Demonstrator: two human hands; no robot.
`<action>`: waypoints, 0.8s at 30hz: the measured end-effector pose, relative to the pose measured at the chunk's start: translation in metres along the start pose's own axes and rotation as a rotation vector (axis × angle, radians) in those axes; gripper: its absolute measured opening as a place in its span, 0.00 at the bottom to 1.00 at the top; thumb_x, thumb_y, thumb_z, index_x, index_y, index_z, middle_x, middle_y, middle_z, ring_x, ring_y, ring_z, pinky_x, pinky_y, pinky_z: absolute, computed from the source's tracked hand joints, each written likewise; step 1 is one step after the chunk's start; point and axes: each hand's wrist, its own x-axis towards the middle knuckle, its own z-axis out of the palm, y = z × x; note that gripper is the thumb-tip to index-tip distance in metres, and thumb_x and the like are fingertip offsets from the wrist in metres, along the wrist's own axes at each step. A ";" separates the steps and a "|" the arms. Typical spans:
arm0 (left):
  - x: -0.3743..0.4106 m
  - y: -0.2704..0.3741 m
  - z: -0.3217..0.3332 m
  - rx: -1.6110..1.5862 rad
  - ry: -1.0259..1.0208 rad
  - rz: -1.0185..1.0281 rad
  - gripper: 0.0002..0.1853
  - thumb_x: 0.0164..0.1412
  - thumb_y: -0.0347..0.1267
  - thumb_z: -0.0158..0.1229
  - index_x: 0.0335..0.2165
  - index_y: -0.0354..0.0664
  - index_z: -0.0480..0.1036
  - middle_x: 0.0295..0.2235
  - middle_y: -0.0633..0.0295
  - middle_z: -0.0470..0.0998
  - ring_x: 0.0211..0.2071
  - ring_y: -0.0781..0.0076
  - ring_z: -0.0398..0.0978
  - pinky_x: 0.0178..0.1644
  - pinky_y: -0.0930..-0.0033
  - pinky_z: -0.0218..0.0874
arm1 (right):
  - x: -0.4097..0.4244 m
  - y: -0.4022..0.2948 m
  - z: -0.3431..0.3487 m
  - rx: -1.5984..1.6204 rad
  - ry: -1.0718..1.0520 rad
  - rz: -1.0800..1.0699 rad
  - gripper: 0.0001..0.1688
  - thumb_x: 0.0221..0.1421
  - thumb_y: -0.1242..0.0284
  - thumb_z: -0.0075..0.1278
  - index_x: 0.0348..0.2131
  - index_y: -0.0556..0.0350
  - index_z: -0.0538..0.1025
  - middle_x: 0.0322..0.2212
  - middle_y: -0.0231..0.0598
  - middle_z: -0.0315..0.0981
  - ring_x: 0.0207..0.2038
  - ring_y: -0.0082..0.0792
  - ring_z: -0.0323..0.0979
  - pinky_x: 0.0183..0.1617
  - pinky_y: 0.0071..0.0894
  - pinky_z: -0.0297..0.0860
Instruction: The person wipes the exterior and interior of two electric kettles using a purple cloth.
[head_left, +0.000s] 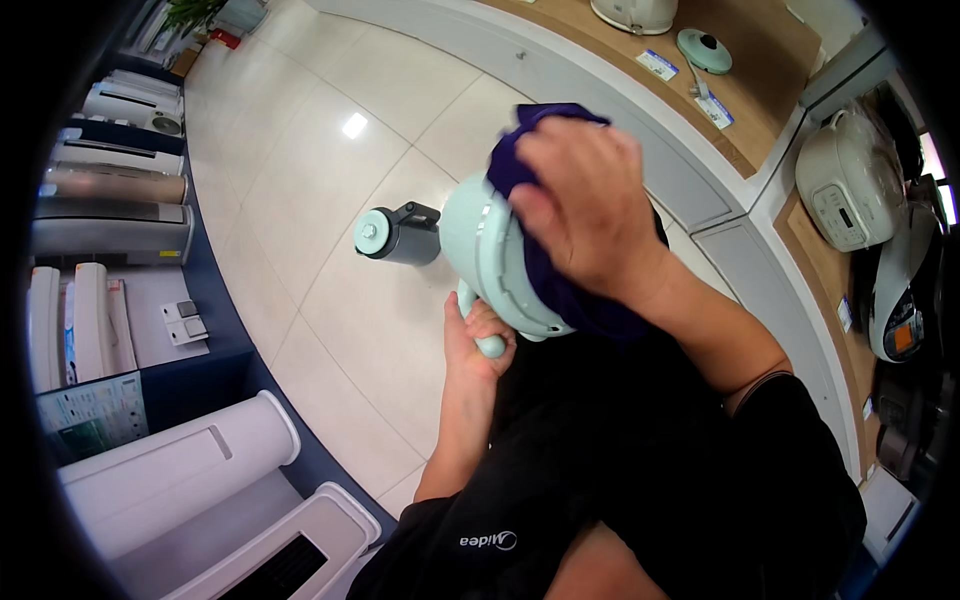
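Note:
My left hand (484, 334) grips the handle (491, 345) of a mint-green electric kettle (469, 229). The kettle is held tilted on its side in front of my body. My right hand (581, 202) presses a dark purple cloth (517, 161) over the end of the kettle nearest me, and that end is mostly hidden. The notched rim of the kettle shows beside the cloth. Beyond the kettle, a dark grey insulated jug (412, 240) with a mint lid and black handle appears to stand on the tiled floor.
On the wooden counter (742, 142) lie a mint kettle base (705, 51) with its plug and a cream kettle (637, 13). A rice cooker (851, 180) sits at right. Air conditioners (180, 469) line the left display. Pale floor tiles (337, 187) lie between.

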 end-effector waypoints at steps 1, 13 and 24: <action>0.000 0.002 0.000 0.000 -0.027 -0.005 0.24 0.75 0.46 0.42 0.22 0.49 0.63 0.13 0.76 0.60 0.09 0.85 0.56 0.13 0.82 0.51 | 0.004 0.010 -0.001 -0.015 -0.035 0.042 0.19 0.61 0.58 0.56 0.43 0.51 0.75 0.38 0.37 0.74 0.39 0.42 0.73 0.42 0.40 0.63; 0.010 0.020 -0.006 0.069 -0.070 -0.079 0.22 0.74 0.45 0.44 0.26 0.45 0.70 0.16 0.73 0.67 0.10 0.84 0.59 0.13 0.83 0.55 | 0.004 0.013 -0.024 -0.032 -0.234 -0.008 0.26 0.50 0.59 0.66 0.46 0.48 0.76 0.40 0.33 0.75 0.39 0.40 0.74 0.42 0.38 0.65; 0.010 0.017 0.009 -0.018 -0.017 -0.112 0.31 0.70 0.59 0.44 0.19 0.49 0.57 0.12 0.75 0.54 0.11 0.82 0.53 0.14 0.78 0.48 | -0.083 0.005 -0.026 0.610 0.080 0.914 0.24 0.64 0.66 0.61 0.51 0.64 0.73 0.43 0.40 0.77 0.46 0.31 0.74 0.52 0.29 0.69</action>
